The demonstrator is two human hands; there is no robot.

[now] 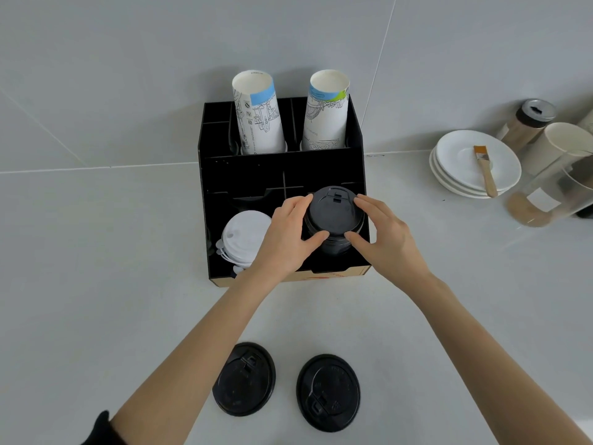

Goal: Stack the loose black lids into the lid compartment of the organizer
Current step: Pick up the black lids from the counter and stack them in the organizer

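Note:
A black organizer (244, 175) stands against the wall. In its front right compartment sits a stack of black lids (333, 216). My left hand (285, 239) grips the stack's left side and my right hand (385, 239) grips its right side, fingers curled around the top lid. Two loose black lids lie on the counter near me: the left loose lid (244, 379) beside my left forearm, and the right loose lid (328, 392) between my arms.
White lids (244, 239) fill the front left compartment. Two stacks of paper cups (256, 114) stand in the back slots. At the right are stacked white saucers (459, 175) with a brush (485, 170), a shaker jar (529, 123) and a clear container (552, 194).

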